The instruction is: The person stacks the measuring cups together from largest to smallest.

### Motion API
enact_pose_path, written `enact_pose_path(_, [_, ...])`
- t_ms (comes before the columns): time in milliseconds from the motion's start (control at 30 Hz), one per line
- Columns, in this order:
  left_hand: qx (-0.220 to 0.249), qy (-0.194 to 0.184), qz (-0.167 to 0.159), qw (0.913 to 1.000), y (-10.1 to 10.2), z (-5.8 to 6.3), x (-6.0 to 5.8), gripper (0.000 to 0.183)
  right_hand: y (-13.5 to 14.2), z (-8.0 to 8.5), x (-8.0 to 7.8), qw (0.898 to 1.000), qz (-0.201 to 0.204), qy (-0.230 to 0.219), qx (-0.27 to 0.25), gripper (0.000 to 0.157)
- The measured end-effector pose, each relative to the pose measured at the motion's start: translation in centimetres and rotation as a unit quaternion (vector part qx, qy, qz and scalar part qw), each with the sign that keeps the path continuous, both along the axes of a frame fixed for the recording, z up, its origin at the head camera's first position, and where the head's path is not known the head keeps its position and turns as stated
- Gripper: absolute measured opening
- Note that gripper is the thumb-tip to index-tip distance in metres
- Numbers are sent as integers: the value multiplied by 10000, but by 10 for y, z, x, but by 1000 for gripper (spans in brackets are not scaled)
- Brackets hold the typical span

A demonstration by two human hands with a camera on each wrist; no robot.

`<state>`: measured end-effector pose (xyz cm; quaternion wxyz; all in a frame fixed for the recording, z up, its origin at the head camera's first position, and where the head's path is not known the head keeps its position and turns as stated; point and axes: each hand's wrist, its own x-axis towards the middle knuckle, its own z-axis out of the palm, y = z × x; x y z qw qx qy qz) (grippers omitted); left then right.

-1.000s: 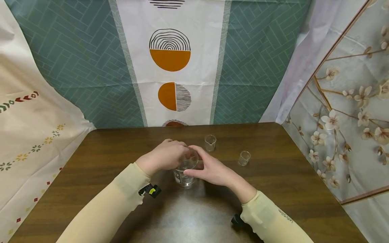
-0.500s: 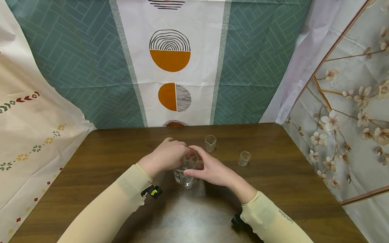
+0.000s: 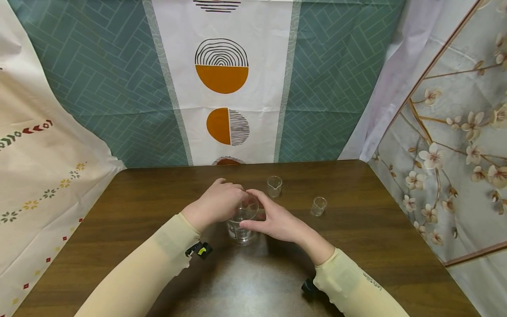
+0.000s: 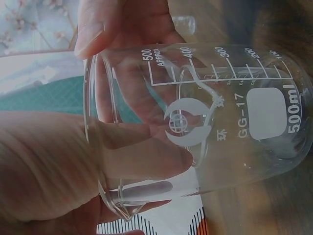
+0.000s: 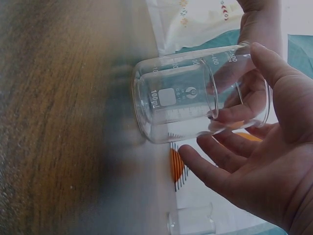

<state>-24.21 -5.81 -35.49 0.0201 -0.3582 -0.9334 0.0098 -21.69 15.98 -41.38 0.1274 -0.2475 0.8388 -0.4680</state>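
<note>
A large clear glass beaker (image 3: 241, 235), marked 500ml in the left wrist view, stands upright on the table. Inside it sits a smaller beaker (image 5: 178, 105) with a 100ml marking. My left hand (image 3: 217, 201) reaches in through the large beaker's mouth; its thumb and fingers pinch the small beaker's rim. From the other side my right hand (image 3: 277, 222) curves around the large beaker, thumb on its rim and fingers along its far side. Glass reflections blur how firmly the left fingertips grip.
Two small glass beakers stand apart on the brown table (image 3: 376, 246): one beaker (image 3: 274, 187) just behind my right hand, the other beaker (image 3: 318, 207) farther right. Patterned cloth (image 3: 336, 88) hangs behind the table's back edge.
My left forearm has shifted very slightly to the right. Both hands and the beakers otherwise stay where they were.
</note>
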Motion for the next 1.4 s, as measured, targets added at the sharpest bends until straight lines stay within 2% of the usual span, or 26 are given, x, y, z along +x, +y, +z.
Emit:
enact_pose_path(267, [69,35,2,10000,0,-2,-1,26,0,1,0,10000,37,38,-50,93])
enact_pose_path(433, [208,96,-177,9996,-5,-2,-1,22,0,2,1,10000,24,23,-19,94])
enact_pose_path(767, [1231,52,-552,9909,-25,-3,3,31,-1,2,1,10000,-15,-79,21,94])
enact_pose_path(933, [1460,67,-404,9884,-33,-3,6,35,-1,2,1,10000,-33,25,79,92])
enact_pose_path(1233, [1713,-8,-12,9852,-42,-3,13,54,-1,1,-1,9998,-23,188,61,93])
enact_pose_path(1400, [1898,-211,74,9816,-49,-8,15,61,-1,1,-1,9999,-3,159,48,93])
